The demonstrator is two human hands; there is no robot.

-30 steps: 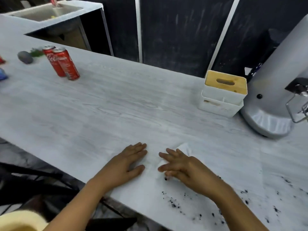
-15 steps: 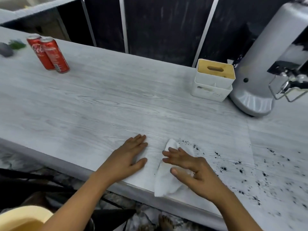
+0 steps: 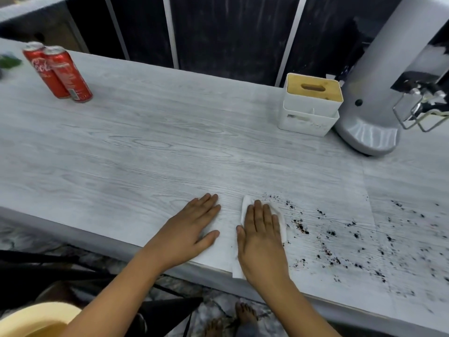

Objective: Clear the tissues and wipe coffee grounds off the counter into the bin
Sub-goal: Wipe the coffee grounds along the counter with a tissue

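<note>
We see right hand (image 3: pixel 261 242) flat on white tissue (image 3: pixel 247 205) at counter (image 3: pixel 145 154) edge, coffee grounds (image 3: pixel 340 237) scattered beside; left hand (image 3: pixel 192 229) flat, bare.

Bare desk (image 3: pixel 145 152) is lying open ahead of both hands, while cans (image 3: pixel 60 74) (far left), tissue box (image 3: pixel 312 105) and grinder (image 3: pixel 379 98) are crowding the back edge.
</note>
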